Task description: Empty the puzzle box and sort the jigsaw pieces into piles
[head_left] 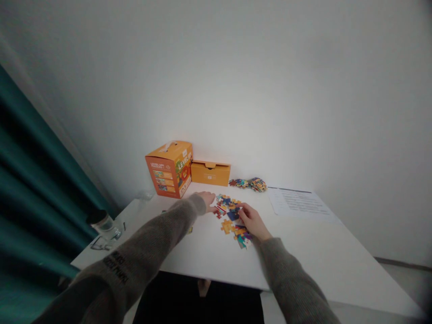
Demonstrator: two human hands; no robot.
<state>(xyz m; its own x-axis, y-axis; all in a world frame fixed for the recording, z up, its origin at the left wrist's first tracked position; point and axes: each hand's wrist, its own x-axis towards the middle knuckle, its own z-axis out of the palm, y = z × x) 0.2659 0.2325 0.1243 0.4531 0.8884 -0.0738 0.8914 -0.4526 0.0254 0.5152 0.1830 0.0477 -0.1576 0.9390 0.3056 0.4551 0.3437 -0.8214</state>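
Several colourful jigsaw puzzle pieces (227, 226) lie in a loose patch on the white table, some joined or overlapping. My left hand (207, 200) reaches to the left edge of the patch, its thumb and fingers apart beside a red-and-white piece (221, 210). At the right side of the patch, my right hand (254, 221) has its thumb and index finger pinched together at a puzzle piece, mostly hidden by the fingers. Part of the patch lies under that hand. A few pieces show partly behind my left forearm.
Behind the pieces stand an orange puzzle box (164, 175) and a yellow box (209, 174) against the wall. A heap of pieces (257, 184) lies right of them, then a printed sheet (299, 202). A dark-lidded jar (107, 226) and glasses (100, 244) are at the left edge.
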